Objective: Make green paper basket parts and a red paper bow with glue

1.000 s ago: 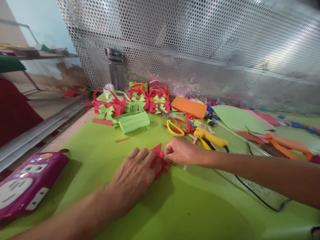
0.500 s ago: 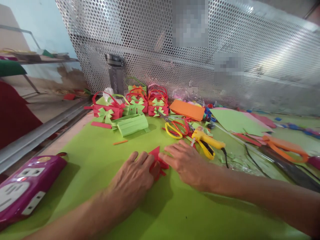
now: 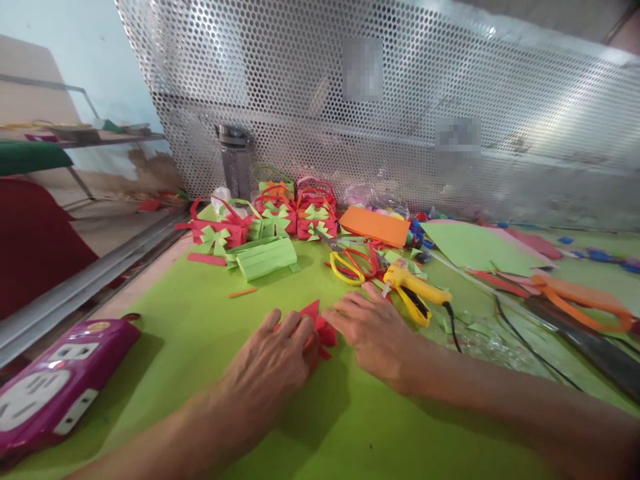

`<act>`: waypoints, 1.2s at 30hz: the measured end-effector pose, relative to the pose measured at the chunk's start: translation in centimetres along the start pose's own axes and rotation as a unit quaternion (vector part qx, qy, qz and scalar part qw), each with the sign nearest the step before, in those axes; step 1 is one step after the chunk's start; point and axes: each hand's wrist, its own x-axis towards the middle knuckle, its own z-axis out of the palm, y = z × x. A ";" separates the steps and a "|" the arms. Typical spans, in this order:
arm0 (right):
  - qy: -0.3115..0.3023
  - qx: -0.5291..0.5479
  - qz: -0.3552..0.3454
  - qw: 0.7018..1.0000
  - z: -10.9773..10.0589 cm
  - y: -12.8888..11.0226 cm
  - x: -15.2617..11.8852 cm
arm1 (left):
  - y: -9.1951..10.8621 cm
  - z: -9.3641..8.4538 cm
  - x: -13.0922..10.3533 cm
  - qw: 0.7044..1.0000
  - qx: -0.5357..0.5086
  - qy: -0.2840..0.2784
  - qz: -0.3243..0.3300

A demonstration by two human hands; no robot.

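Observation:
A small red paper bow (image 3: 326, 332), with pointed tails and a folded loop, lies between my hands over the green table cover. My left hand (image 3: 275, 353) is closed around its left side, thumb and fingers bent over it. From the right, my right hand (image 3: 373, 333) reaches in with its fingertips pressed at the bow's right edge; its thumb is hidden. Just beyond are scissors with yellow and red handles (image 3: 353, 265) and a yellow glue gun (image 3: 417, 287). A light green folded paper piece (image 3: 267, 259) lies further left.
Little red and green paper baskets (image 3: 220, 233) with bows stand at the back, near a grey bottle (image 3: 235, 163). An orange paper piece (image 3: 375, 227), green sheets (image 3: 480, 247) and orange-handled scissors (image 3: 580, 303) lie right. A purple power strip (image 3: 65, 380) sits left. Perforated metal (image 3: 300, 87) rises behind.
The view has tilted up slightly, so things sit a little lower in the picture. Both hands stay at the red bow, with only slight finger movement.

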 end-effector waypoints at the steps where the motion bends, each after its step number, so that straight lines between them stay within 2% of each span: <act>1: -0.004 0.017 0.011 1.000 -0.3 0.0 0.0 | 0.0 0.0 0.0 1.000 0.000 0.005 -0.001; 7: 0.028 0.092 0.045 0.994 -1.6 -0.2 -0.3 | -0.1 -0.2 0.2 1.000 0.021 0.003 0.009; 11: 0.061 0.103 0.027 0.992 -1.3 -0.3 -0.6 | 0.0 -0.6 0.2 1.000 0.008 -0.004 0.002; 15: 0.066 0.106 0.007 0.992 -1.0 -0.6 -0.9 | -0.1 -0.7 0.3 1.000 -0.014 -0.009 -0.006; 21: 0.091 0.099 0.020 0.991 -1.2 -0.3 -0.6 | -0.3 -0.1 0.4 1.000 -0.006 0.021 -0.013; 26: 0.091 0.102 0.051 0.989 -1.0 1.4 0.1 | -0.1 -0.1 0.3 1.000 0.007 0.011 -0.008; 30: 0.084 0.084 0.051 0.992 -0.7 2.5 0.5 | -0.1 -0.3 0.4 1.000 0.017 -0.006 0.001; 36: 0.073 0.084 0.050 0.992 -0.5 2.5 0.5 | -0.1 0.2 0.5 1.000 0.003 0.008 0.025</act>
